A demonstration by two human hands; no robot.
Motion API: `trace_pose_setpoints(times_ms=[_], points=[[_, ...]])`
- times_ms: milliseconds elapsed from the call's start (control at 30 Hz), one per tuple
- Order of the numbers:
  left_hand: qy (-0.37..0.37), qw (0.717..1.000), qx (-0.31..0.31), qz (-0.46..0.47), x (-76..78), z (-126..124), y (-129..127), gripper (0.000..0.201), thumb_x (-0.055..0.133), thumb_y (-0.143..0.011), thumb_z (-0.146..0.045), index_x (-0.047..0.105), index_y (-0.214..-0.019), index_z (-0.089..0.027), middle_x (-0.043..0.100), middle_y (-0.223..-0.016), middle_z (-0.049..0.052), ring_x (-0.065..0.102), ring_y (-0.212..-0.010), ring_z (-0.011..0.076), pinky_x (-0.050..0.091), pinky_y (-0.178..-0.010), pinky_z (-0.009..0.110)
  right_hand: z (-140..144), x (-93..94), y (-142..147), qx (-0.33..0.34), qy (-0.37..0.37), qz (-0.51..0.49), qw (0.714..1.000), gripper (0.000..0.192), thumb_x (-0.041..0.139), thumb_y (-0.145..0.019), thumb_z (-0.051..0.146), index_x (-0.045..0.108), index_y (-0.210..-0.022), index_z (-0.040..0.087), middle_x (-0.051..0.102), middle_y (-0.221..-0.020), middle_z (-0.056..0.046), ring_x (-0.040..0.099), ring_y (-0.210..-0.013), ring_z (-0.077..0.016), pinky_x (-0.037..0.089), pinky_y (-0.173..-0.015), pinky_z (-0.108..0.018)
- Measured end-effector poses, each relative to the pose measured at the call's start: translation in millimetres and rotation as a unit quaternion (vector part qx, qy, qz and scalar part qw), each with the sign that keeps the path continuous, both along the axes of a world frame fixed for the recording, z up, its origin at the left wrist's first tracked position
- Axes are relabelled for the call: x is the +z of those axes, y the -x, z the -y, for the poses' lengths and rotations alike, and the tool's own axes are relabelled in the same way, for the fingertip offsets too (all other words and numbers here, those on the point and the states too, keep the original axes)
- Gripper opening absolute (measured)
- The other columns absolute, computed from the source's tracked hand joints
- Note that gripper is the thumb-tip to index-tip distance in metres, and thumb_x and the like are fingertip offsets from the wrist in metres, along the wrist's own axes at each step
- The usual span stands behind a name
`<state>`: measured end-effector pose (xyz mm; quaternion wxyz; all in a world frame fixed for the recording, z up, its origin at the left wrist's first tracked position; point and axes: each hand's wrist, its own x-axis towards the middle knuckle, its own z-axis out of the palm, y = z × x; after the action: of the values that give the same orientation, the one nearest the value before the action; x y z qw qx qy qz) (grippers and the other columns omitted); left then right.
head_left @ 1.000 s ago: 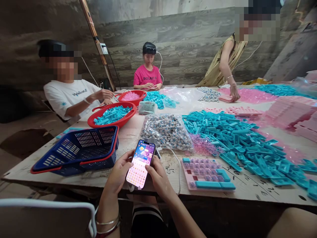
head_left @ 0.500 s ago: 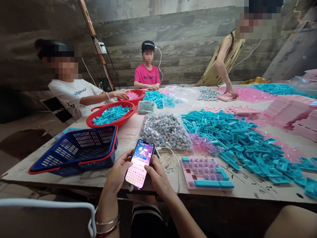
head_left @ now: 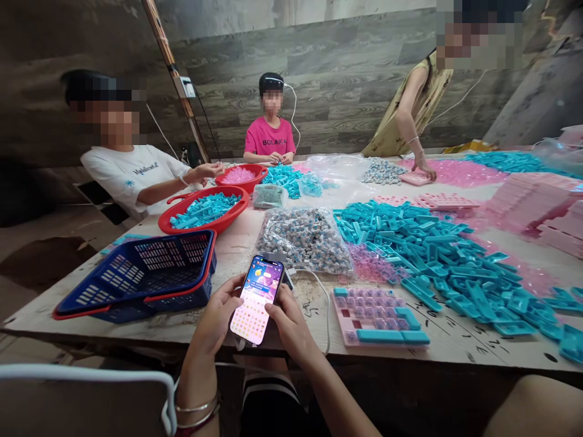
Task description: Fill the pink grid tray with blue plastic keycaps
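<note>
A lit phone sits clasped in both hands at the near edge of the bench: the left hand wraps its left side, the right hand its right, each grip closed on the phone, the right thumb over the screen. A white cable runs from behind the phone across the bench. Just right lies a pink tray of keycaps, beside a heap of blue parts. A blue basket stands to the left, a clear bag of small pieces beyond the phone. Three other people work at the far side, near two red bowls.
</note>
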<state>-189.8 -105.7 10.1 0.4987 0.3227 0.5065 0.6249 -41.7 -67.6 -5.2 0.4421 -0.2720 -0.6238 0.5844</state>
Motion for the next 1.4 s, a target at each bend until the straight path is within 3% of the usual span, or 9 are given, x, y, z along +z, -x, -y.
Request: trace_pose_setpoints(times_ms=[500,733,1067,1267,1400], points=[[-0.016,0.999,-0.021,-0.046,-2.2,0.8,1.7,0.051,0.071,-0.068,-0.024,0.054,-0.116,-0.017,0.061,-0.116,0.009,0.06,-0.103,0.0251,0.051,-0.082,0.031,0.0,1.7,-0.9,0.0,0.005,0.01,1.0,0.029,0.043,-0.079,0.024,0.058,-0.101,0.014,0.05,-0.102,-0.008,0.046,-0.102,-0.0224,0.035,-0.094,-0.036],[-0.034,0.996,-0.035,-0.079,-0.6,0.5,-0.2,0.057,0.076,-0.064,-0.019,0.052,-0.116,-0.019,0.061,-0.117,0.007,0.057,-0.107,0.0217,0.048,-0.088,0.028,-0.6,0.6,-0.7,-0.002,0.007,-0.001,1.0,0.025,0.044,-0.08,0.024,0.059,-0.099,0.016,0.051,-0.1,-0.007,0.048,-0.099,-0.0216,0.037,-0.092,-0.035],[-0.017,0.999,-0.005,-0.042,-4.7,0.6,2.6,0.045,0.067,-0.069,-0.023,0.058,-0.114,-0.021,0.061,-0.118,0.006,0.058,-0.107,0.023,0.051,-0.082,0.027,-0.6,-1.3,0.6,-0.01,0.004,-0.001,1.0,0.026,0.044,-0.079,0.024,0.06,-0.098,0.016,0.052,-0.1,-0.008,0.047,-0.101,-0.0225,0.037,-0.092,-0.036],[-0.028,0.999,-0.015,-0.039,-3.9,1.9,3.1,0.053,0.067,-0.065,-0.016,0.056,-0.116,-0.018,0.061,-0.119,0.009,0.056,-0.11,0.0264,0.051,-0.084,0.031,-0.4,-0.6,0.1,-0.01,0.003,-0.002,1.0,0.026,0.044,-0.079,0.023,0.06,-0.098,0.017,0.052,-0.101,-0.007,0.046,-0.101,-0.0217,0.037,-0.092,-0.035],[-0.047,0.995,-0.061,-0.062,-3.9,2.4,4.3,0.063,0.073,-0.063,-0.018,0.051,-0.122,-0.019,0.057,-0.125,0.01,0.051,-0.116,0.028,0.047,-0.092,0.033,-0.2,-0.2,-0.4,-0.009,0.005,-0.001,1.0,0.025,0.044,-0.079,0.023,0.06,-0.098,0.017,0.053,-0.1,-0.007,0.047,-0.101,-0.0215,0.037,-0.093,-0.035]])
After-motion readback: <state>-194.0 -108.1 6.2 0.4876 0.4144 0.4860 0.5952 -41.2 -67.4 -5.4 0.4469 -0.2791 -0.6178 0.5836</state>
